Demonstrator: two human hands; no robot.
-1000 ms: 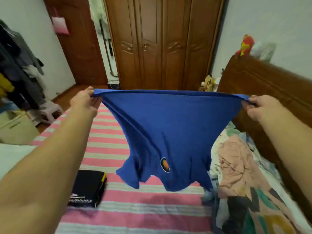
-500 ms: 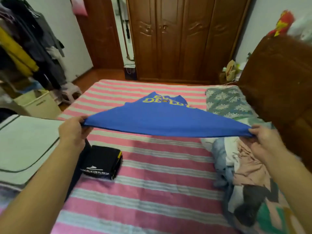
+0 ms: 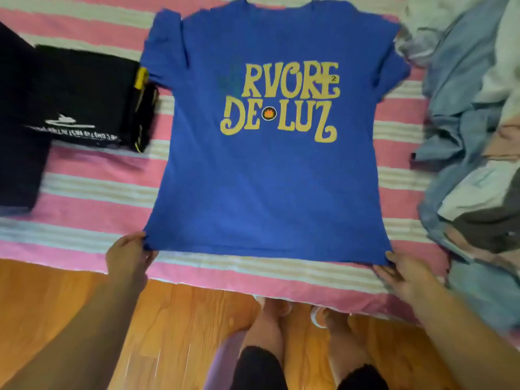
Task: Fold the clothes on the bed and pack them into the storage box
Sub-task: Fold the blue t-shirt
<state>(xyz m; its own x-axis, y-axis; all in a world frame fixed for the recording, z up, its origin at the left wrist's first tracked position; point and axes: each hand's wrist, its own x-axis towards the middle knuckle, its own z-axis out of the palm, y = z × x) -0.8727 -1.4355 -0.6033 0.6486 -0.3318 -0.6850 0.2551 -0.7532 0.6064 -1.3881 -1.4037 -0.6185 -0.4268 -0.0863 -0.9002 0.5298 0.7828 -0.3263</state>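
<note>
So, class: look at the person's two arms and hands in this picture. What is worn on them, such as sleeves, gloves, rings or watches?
Nothing is worn on either. The left hand and right hand are bare, with no gloves, and no rings or watch can be seen, though the picture is slightly blurred. Both forearms are bare as far as the frame shows; no sleeve is in view.

The striped bed (image 3: pixel 92 190) carries a blue T-shirt (image 3: pixel 267 175) spread flat, a folded black garment (image 3: pixel 81 94) beyond the left hand (image 3: pixel 128 256), and a heap of clothes (image 3: pixel 472 153) beyond the right hand (image 3: pixel 405 273).
</note>
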